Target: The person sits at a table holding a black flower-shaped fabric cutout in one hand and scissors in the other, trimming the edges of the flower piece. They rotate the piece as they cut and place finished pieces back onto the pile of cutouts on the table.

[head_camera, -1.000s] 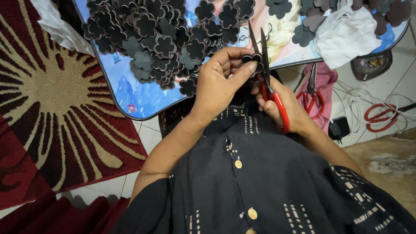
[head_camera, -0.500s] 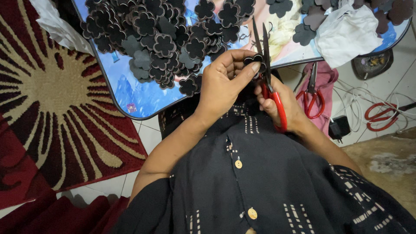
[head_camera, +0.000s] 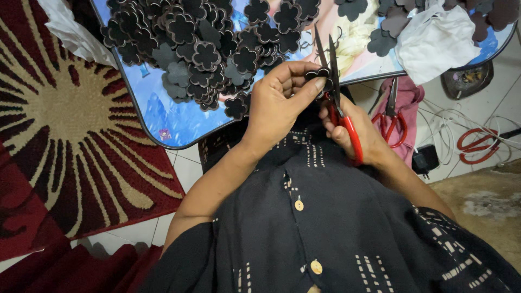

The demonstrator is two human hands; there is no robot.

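Observation:
My left hand (head_camera: 279, 103) pinches a small black flower-shaped cutout (head_camera: 318, 73) between thumb and fingers, just in front of the low table's near edge. My right hand (head_camera: 363, 135) grips red-handled scissors (head_camera: 337, 97), whose dark blades point up and straddle the cutout. Behind the hands, a large heap of black flower cutouts (head_camera: 206, 43) lies on the table (head_camera: 163, 116), which has a colourful picture top.
A second pair of red-handled scissors (head_camera: 391, 116) lies on pink cloth to the right. A third red pair (head_camera: 475, 145) and white cables rest on the tiled floor. White cloth (head_camera: 434, 38) sits on the table's right. A red patterned rug (head_camera: 59, 130) lies left.
The hands and scissors stay in nearly the same place; the cutout has turned slightly between my left fingers at the blades.

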